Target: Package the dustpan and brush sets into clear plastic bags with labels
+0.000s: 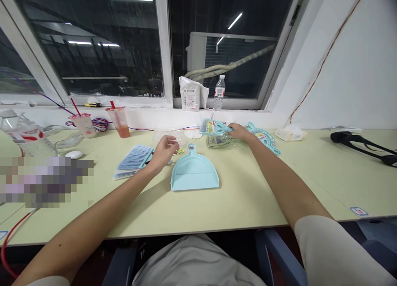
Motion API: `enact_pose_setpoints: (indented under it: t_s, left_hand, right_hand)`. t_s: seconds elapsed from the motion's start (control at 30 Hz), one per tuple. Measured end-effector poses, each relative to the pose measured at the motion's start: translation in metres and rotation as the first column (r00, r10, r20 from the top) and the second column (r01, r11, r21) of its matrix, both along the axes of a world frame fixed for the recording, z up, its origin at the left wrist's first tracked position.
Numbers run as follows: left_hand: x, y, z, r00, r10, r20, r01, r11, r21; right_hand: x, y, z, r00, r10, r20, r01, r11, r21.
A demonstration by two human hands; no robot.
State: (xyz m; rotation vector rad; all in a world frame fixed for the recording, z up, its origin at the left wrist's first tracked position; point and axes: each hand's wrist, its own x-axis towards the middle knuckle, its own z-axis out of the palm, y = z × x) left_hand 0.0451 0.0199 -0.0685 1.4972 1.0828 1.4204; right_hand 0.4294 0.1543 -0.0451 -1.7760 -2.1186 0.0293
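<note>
The right hand [240, 132] has its grip clamped on the handle of a light-blue packaged tool [211, 127], held beyond the dustpan and a little to its right. The left hand [164, 151] is just left of the dustpan's handle, its grip apart, the fingers loosely curved with nothing seen between them; whether the palm touches the brush beneath cannot be told.

The light-blue dustpan [195, 174] lies flat on the tabletop [248, 207], its wide edge toward the person and its holed handle pointing away. The brush [133, 158] lies left of the dustpan, its pale blue bristles facing away from it, its handle partly hidden by the left hand. Beyond the dustpan to the right, a clear packet [218, 142] lies below the packaged tool, and more light-blue pieces [271, 143] lie farther right, partly behind the right forearm.

Farther out, a cup with pink liquid [123, 129] stands beyond the dustpan to the left. A white package [190, 98] and a water bottle [218, 96] stand on the windowsill beyond it. Black eyewear-like gear [366, 147] lies well to its right.
</note>
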Motion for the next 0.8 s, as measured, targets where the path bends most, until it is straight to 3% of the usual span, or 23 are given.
enact_pose_setpoints:
  t_s: [0.2, 0.4, 0.57, 0.63, 0.7, 0.8]
  left_hand:
    - [0.001, 0.003, -0.013, 0.972, -0.005, -0.235, 0.034, 0.992, 0.119]
    - [0.001, -0.002, -0.009, 0.933, 0.029, -0.358, 0.039, 0.982, 0.183]
    - [-0.001, -0.001, -0.009, 0.916, 0.06, -0.396, 0.018, 0.982, 0.19]
    - [-0.003, -0.001, -0.005, 0.892, 0.098, -0.442, 0.0, 0.977, 0.215]
    - [-0.01, -0.001, 0.004, 0.831, 0.166, -0.53, -0.021, 0.963, 0.269]
    - [-0.031, 0.002, 0.022, 0.634, 0.278, -0.722, -0.021, 0.939, 0.343]
  right_hand:
    - [0.041, 0.036, -0.017, 0.993, -0.051, 0.106, 0.059, 0.995, -0.081]
    - [0.036, 0.041, -0.028, 0.986, -0.051, 0.158, 0.075, 0.986, -0.149]
    - [0.029, 0.038, -0.025, 0.973, -0.136, 0.188, 0.164, 0.977, -0.139]
    - [0.025, 0.032, -0.018, 0.961, -0.18, 0.212, 0.203, 0.975, -0.089]
    - [0.015, 0.022, -0.008, 0.954, -0.202, 0.221, 0.197, 0.979, 0.046]
    - [-0.017, -0.003, 0.009, 0.979, -0.158, 0.127, 0.11, 0.941, 0.319]
